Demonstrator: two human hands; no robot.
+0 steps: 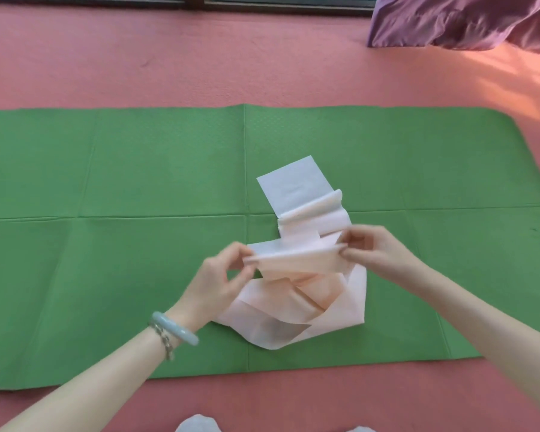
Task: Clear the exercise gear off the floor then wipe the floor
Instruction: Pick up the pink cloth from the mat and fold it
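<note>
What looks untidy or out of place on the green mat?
The pale pink band: it lies mid-mat in loose, crooked folds, one end sticking out toward the far edge. The left hand and right hand pinch one fold. The green mat lies flat.

Pink floor (106, 57) (sunlit far right)

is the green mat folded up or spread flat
Spread flat. The green mat lies open on the pink floor, only crease lines showing, with the pale pink band heaped on it.
</note>
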